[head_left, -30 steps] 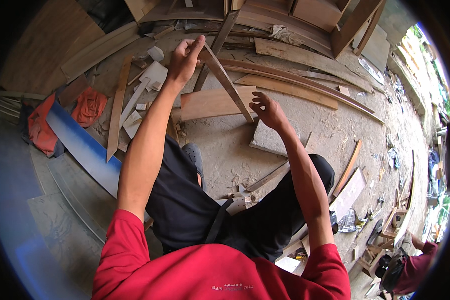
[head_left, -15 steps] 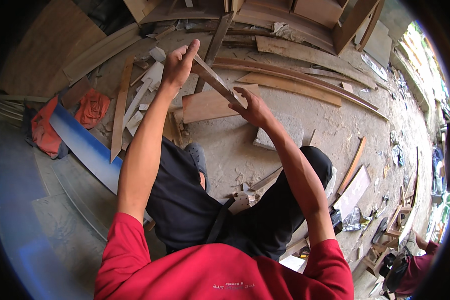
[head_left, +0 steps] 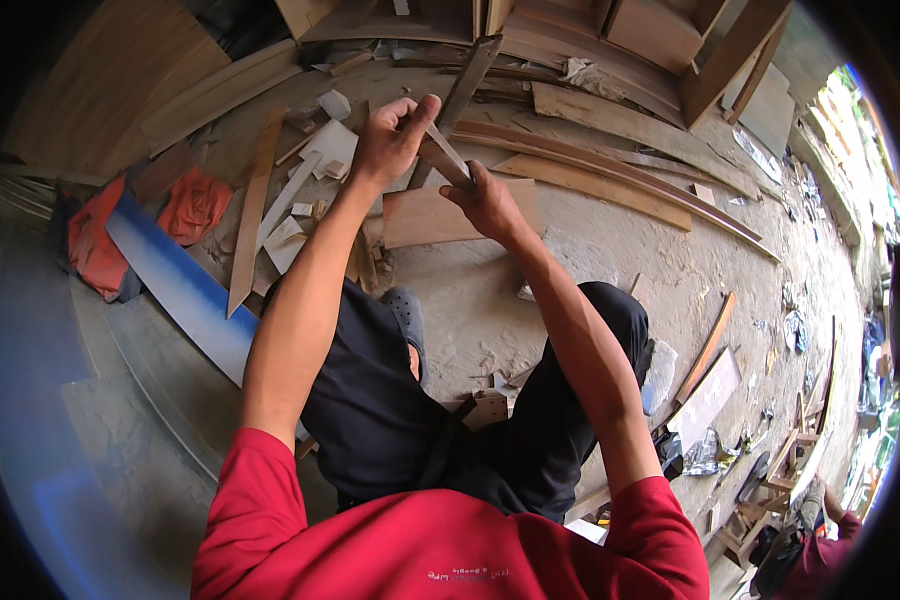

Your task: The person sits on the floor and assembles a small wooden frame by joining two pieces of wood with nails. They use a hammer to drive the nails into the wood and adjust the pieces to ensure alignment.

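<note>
Out at arm's length I hold a short strip of wood (head_left: 444, 157) between both hands, slanting down from left to right. My left hand (head_left: 386, 148) is closed round its far upper end, thumb pointing up. The fingers of my right hand (head_left: 492, 208) are wrapped round its lower end. Behind the strip, a long dark timber (head_left: 473, 75) leans across the scene. A flat reddish-brown board (head_left: 420, 222) lies on the ground below my hands.
Long planks (head_left: 610, 158) lie beyond my right hand, before a wooden cabinet frame (head_left: 660, 40). Left of my arm are a blue-white panel (head_left: 175, 275), an orange bag (head_left: 98, 240) and wood offcuts (head_left: 332, 150). Another person (head_left: 820, 560) sits at the lower right.
My right hand has come closer to my left, and less of the strip shows between them. The whole view has shifted slightly.
</note>
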Tool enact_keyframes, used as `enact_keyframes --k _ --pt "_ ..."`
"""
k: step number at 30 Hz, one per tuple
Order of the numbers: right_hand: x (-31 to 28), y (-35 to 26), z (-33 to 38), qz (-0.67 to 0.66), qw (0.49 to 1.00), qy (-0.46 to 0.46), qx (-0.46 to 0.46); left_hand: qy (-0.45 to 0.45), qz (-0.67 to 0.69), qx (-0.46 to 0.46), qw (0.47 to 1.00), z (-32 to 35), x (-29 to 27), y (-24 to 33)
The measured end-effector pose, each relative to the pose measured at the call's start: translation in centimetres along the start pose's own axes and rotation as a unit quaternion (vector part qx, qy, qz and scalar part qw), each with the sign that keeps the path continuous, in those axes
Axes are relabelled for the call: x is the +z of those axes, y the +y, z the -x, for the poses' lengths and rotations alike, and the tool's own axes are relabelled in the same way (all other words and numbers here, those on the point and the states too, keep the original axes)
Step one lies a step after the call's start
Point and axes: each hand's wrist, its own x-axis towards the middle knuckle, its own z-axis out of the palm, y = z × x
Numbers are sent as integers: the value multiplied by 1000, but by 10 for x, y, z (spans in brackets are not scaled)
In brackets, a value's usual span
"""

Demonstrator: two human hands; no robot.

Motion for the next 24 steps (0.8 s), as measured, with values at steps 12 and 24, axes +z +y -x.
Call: enact_keyframes --k 12,24 --pt "8 21 -33 -215 968 122 -33 32 77 -142 986 7 -43 6" --pt "-92 -57 29 -325 925 194 -45 19 -143 -230 962 14 -58 -47"
